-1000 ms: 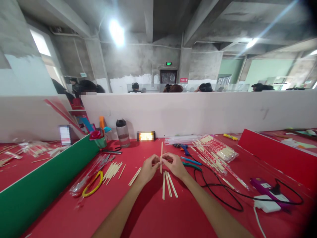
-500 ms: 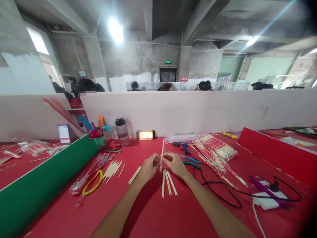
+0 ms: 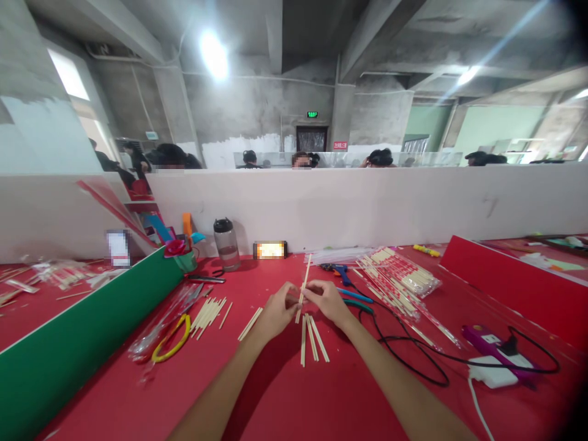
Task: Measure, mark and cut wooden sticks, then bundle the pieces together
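Observation:
My left hand (image 3: 278,311) and my right hand (image 3: 327,300) meet over the middle of the table. Between their fingertips are wooden chopsticks (image 3: 307,272), slanting with the top leaning right; how many is hard to make out. Both hands are closed in a pinch on them. Just below lie several loose chopsticks (image 3: 313,338) in a fan. Beside my left wrist a few more sticks (image 3: 250,324) lie side by side. Farther left rests a pile of short cut sticks (image 3: 209,316).
Left are yellow-handled scissors (image 3: 172,343), plastic wrappers, a water bottle (image 3: 226,246) and a green divider (image 3: 92,306). Right are a blue glue gun (image 3: 340,272), teal-handled pliers (image 3: 356,304), packed chopsticks (image 3: 399,275), a black cable and a purple power strip (image 3: 498,349). A phone (image 3: 270,250) leans at the back.
The held chopsticks have tilted, their top moving right and their lower end slightly left. My hands have shifted only slightly. Loose sticks lie as before.

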Action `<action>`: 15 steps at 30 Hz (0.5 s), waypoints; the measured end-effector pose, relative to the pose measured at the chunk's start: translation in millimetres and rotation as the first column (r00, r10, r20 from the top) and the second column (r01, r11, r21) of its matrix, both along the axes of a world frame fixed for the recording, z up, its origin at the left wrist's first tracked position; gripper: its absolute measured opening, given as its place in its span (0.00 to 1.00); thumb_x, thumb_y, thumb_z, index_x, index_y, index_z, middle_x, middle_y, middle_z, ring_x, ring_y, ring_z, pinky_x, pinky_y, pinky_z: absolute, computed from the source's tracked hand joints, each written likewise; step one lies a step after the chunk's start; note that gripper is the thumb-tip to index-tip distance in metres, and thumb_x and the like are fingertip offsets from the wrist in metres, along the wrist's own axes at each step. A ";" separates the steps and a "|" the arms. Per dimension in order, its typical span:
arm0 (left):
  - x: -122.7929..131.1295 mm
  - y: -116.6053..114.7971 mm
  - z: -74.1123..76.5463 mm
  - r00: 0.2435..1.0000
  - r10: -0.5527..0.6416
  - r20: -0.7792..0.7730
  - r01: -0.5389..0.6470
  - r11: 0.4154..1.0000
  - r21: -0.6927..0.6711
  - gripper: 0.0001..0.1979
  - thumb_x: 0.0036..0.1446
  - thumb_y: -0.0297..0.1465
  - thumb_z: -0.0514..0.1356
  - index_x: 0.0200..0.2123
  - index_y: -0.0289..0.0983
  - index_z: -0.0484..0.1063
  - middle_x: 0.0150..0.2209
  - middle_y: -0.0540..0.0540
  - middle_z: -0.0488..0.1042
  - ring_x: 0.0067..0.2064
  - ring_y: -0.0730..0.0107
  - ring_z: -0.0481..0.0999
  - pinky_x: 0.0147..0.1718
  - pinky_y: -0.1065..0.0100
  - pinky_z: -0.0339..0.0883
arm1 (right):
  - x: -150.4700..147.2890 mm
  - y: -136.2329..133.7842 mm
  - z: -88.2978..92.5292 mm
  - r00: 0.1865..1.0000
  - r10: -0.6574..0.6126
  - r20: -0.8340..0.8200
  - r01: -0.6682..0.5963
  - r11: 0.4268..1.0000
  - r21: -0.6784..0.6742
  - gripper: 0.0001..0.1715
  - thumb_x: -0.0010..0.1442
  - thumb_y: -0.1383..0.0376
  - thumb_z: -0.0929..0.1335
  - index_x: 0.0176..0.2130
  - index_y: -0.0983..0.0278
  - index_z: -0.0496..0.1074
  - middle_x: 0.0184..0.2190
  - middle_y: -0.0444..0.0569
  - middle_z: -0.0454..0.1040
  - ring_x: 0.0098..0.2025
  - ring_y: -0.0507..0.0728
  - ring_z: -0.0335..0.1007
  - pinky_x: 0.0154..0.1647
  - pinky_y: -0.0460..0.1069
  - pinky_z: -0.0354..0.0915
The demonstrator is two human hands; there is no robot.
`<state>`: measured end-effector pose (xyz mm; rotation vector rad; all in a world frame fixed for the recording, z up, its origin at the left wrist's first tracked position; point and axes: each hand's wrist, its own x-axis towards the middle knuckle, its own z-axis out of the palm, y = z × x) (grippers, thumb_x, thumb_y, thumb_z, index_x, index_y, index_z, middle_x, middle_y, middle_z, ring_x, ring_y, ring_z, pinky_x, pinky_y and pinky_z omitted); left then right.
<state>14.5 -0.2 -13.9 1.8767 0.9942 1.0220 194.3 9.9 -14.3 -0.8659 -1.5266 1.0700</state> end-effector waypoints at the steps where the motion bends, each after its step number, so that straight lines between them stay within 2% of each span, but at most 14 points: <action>1: 0.7 0.0 0.0 1.000 -0.003 0.018 0.004 1.000 -0.023 0.14 0.55 0.37 0.62 0.41 0.38 0.63 0.32 0.45 0.78 0.34 0.65 0.78 0.33 0.68 0.67 | -0.2 -0.5 1.2 0.999 -0.003 -0.040 0.002 1.000 -0.022 0.17 0.54 0.53 0.72 0.30 0.65 0.75 0.26 0.46 0.75 0.30 0.56 0.73 0.36 0.50 0.72; 4: 4.0 -0.4 -2.0 0.996 -0.054 0.077 0.064 0.989 -0.134 0.15 0.58 0.43 0.59 0.39 0.37 0.64 0.32 0.44 0.78 0.33 0.65 0.78 0.33 0.67 0.69 | -1.2 -2.4 4.1 0.990 -0.037 -0.139 0.025 0.996 -0.082 0.18 0.52 0.52 0.73 0.30 0.65 0.75 0.27 0.47 0.75 0.30 0.57 0.74 0.38 0.51 0.73; 8: 9.9 -1.8 -6.8 0.982 -0.096 0.161 0.141 0.943 -0.300 0.22 0.59 0.50 0.55 0.38 0.36 0.67 0.33 0.44 0.78 0.31 0.66 0.78 0.34 0.63 0.73 | -3.4 -3.8 4.6 0.977 -0.075 -0.201 0.044 0.987 -0.154 0.21 0.49 0.49 0.74 0.29 0.65 0.76 0.27 0.49 0.76 0.30 0.57 0.74 0.40 0.53 0.73; 12: 12.7 -2.7 -9.3 0.983 -0.080 0.164 0.133 0.928 -0.349 0.25 0.59 0.52 0.53 0.42 0.35 0.67 0.33 0.43 0.78 0.25 0.70 0.76 0.28 0.66 0.72 | -6.2 -3.1 1.6 0.971 -0.095 -0.217 0.056 0.982 -0.180 0.22 0.47 0.49 0.75 0.30 0.65 0.76 0.27 0.49 0.76 0.29 0.57 0.73 0.38 0.52 0.73; 15: 12.4 -4.0 -7.8 0.988 -0.087 0.131 0.129 0.927 -0.352 0.26 0.59 0.53 0.51 0.42 0.34 0.67 0.31 0.44 0.77 0.24 0.70 0.75 0.25 0.68 0.71 | -7.9 -3.0 0.5 0.977 -0.092 -0.193 0.063 0.987 -0.150 0.20 0.49 0.50 0.74 0.30 0.66 0.77 0.25 0.48 0.76 0.28 0.55 0.72 0.34 0.50 0.71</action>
